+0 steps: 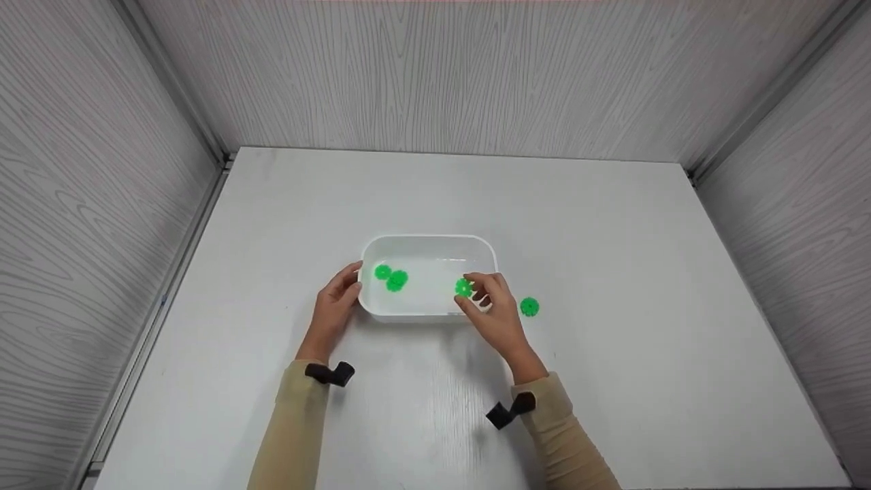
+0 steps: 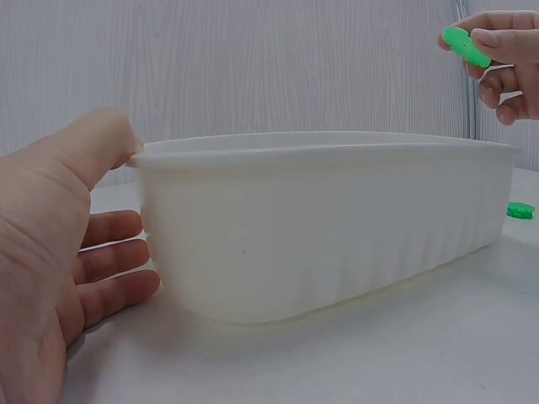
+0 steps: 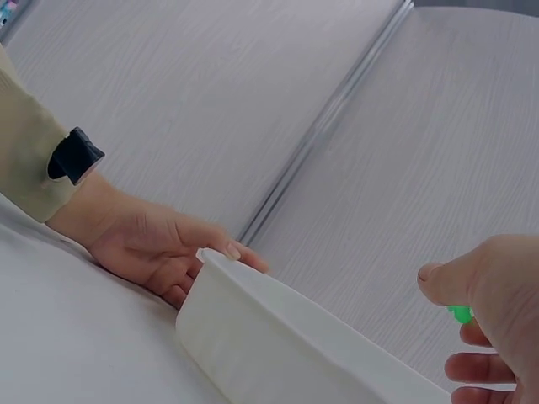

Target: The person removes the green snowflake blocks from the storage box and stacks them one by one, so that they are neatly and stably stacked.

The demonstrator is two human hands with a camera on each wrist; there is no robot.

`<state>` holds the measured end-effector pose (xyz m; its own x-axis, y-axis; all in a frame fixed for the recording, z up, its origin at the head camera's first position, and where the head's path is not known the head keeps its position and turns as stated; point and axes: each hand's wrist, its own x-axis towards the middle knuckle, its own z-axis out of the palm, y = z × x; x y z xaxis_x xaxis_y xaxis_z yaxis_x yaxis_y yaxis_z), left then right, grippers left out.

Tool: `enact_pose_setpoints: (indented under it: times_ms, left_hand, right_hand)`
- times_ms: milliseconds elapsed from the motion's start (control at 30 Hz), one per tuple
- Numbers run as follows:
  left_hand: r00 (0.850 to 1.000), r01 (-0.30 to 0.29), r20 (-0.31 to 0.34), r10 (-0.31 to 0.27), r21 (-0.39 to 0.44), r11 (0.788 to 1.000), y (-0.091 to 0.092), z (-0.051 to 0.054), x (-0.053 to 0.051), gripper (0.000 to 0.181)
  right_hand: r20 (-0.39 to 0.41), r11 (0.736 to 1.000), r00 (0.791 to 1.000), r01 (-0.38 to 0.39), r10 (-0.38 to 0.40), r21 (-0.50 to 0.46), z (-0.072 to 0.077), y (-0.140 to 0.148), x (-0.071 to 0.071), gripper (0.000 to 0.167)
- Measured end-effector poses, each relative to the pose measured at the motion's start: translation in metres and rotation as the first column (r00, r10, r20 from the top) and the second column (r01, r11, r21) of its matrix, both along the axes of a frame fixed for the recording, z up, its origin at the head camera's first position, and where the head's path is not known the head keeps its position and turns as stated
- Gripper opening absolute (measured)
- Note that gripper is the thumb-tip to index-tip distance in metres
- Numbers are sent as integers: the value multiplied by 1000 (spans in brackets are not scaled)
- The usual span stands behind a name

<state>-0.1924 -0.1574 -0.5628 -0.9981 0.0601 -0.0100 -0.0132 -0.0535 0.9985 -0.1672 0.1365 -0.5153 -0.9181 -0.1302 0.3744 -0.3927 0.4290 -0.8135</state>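
Green discs [image 1: 463,284], five visible: one pinched by the right hand [image 1: 499,312] above one white tub [image 1: 429,318], three inside its left end, one on the counter [image 1: 612,245]; left hand [image 1: 335,301] holds the tub's rim.

no text, label, brand, number or sign can be read in any of the three views.
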Motion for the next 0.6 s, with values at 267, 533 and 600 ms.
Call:
enact_pose_setpoints:
  times_ms: [267,533,600]
  left_hand:
    - [999,21,-30,-20,26,999,0,-1,0,43]
    - [999,22,-43,-21,23,999,0,0,0,43]
    - [999,24,-47,-23,33,999,0,0,0,43]
  right_hand:
    - [-17,999,999,34,-35,-18,-5,15,6,36]
    - [-15,997,997,77,-77,-10,-12,27,11,35]
    - [-12,996,996,89,-89,-7,-13,29,13,35]
